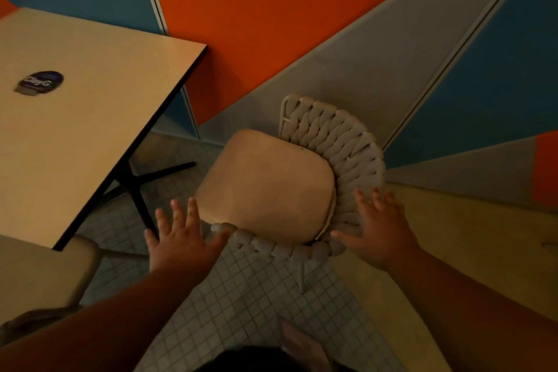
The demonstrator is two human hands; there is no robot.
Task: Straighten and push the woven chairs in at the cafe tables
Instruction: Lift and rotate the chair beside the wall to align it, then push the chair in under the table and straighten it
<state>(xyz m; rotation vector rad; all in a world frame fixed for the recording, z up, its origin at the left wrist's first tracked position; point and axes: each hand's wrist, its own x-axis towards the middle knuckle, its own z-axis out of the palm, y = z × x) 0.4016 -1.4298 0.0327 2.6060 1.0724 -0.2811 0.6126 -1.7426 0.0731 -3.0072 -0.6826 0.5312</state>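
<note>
Woven chair (338,142) with a tan seat cushion (268,187) stands on the tiled floor (241,296), apart from the square cafe table (90,118) to its left. Left hand (184,238) is spread open by the woven rim's end; right hand (380,229), fingers also splayed, rests against the curved backrest.

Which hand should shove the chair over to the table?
Probably the right hand. It lies open against the chair's woven back on the side away from the table, so pushing sends the chair that way. The left hand sits on the table side, better for steering.
</note>
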